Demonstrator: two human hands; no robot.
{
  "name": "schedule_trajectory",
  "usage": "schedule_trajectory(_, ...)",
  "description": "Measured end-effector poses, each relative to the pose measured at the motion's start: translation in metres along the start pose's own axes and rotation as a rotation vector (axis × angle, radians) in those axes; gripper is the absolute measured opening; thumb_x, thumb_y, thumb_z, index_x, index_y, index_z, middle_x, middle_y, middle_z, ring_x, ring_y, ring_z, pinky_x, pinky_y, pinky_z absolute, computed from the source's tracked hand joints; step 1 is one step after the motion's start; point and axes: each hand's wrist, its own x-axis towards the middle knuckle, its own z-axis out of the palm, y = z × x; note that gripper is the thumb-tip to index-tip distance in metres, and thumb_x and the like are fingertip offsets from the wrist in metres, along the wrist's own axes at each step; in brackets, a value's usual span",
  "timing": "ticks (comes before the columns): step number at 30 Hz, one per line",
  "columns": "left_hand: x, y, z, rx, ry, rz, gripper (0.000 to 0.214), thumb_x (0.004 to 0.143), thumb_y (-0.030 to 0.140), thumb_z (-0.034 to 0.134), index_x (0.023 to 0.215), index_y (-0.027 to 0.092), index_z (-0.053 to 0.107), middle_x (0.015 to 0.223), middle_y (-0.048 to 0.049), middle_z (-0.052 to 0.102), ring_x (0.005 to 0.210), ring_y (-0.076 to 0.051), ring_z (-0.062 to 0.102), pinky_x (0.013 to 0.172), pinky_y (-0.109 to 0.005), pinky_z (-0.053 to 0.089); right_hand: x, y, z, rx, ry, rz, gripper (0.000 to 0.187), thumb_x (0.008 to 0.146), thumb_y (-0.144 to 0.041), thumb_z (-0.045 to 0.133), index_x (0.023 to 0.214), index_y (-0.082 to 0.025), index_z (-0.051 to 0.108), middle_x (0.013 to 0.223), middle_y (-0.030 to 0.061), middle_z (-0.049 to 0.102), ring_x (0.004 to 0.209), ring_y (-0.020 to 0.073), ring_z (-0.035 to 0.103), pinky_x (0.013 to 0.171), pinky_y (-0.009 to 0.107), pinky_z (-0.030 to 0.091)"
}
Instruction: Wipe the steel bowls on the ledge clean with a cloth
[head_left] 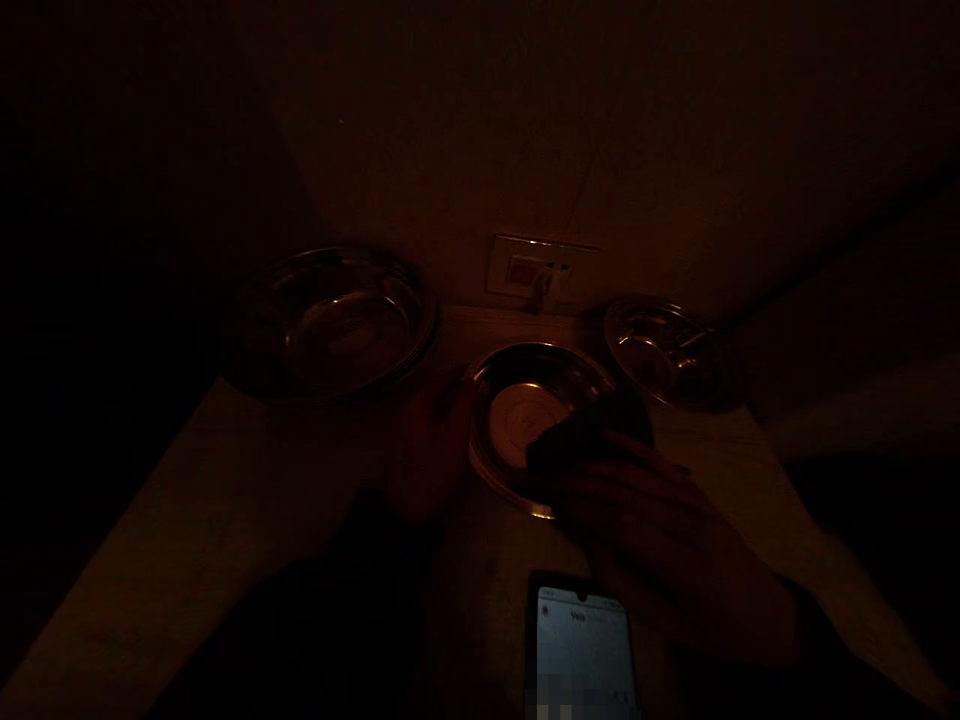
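The scene is very dark. A shiny round metal dish (525, 412) with a flat bottom sits in the middle of the table. My left hand (433, 450) is at its left rim, the thumb side against the edge, and appears to grip it. Over the dish's right side lies my right hand (660, 530), fingers together and pressed on a dark, soft-looking piece, probably a cloth (581, 430). That piece reaches into the dish and covers part of its right wall. The undersides of both hands are hidden in shadow.
A larger metal bowl (349, 335) stands at the back left, and a smaller one (645, 355) at the back right. A lit phone (585, 640) lies at the front of the wooden table (720, 450). A socket plate (525, 268) with a plug is on the wall behind.
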Motion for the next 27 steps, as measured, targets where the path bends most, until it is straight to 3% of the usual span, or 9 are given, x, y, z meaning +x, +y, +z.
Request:
schedule_trajectory(11,0.000,-0.004,0.004,-0.032,0.006,0.058,0.035,0.089,0.035,0.046,0.112,0.020,0.067,0.112,-0.0029,0.071,0.101,-0.021,0.064,0.089,-0.032,0.049,-0.005,0.008,-0.010,-0.018,-0.091,0.152,0.033,0.083,-0.011,0.051,0.114,-0.016,0.060,0.111,0.0102,0.070,0.108,0.0221,0.063,0.110,0.053,0.031)
schedule_trajectory(18,-0.005,0.003,0.007,-0.009,0.055,0.031,0.034,0.090,0.031,0.043,0.110,0.018,0.067,0.107,-0.0040,0.072,0.097,-0.019,0.065,0.086,-0.030,0.049,-0.002,0.005,-0.014,-0.016,-0.095,0.214,0.025,0.087,-0.014,0.051,0.107,-0.020,0.063,0.107,0.0081,0.071,0.105,0.0225,0.064,0.106,0.053,0.038)
schedule_trajectory(27,-0.011,0.006,0.012,-0.002,0.127,-0.009,0.034,0.091,0.034,0.042,0.104,0.016,0.068,0.102,-0.0053,0.073,0.091,-0.019,0.066,0.079,-0.028,0.050,0.024,-0.031,0.017,0.103,-0.026,0.397,0.024,0.082,-0.010,0.054,0.102,-0.019,0.064,0.098,0.0047,0.072,0.093,0.0185,0.065,0.107,0.047,0.036)
